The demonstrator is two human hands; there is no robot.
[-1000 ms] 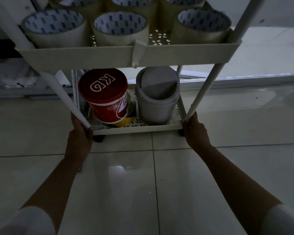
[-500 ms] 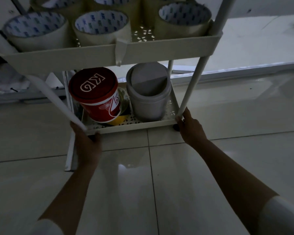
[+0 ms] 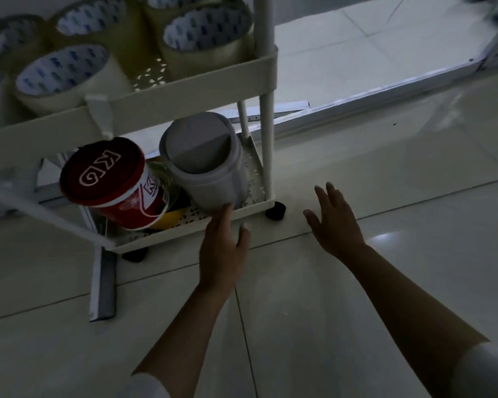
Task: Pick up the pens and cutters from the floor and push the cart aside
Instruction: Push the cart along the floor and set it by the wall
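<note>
Both my hands have let go of the posts, and the cart (image 3: 184,90) now sits further left on the tiled floor (image 3: 299,311). It is cream-white, with perforated shelves and black castors. My left hand (image 3: 223,248) reaches open-fingered to its bottom rim; my right hand (image 3: 335,222) hovers spread, clear of it.

You're working in dim, bluish light; brightness enters from the far right, one glare spot (image 3: 385,236) gleams on the near-right floor (image 3: 314,326), and motion blur smears the far-left edges.
</note>
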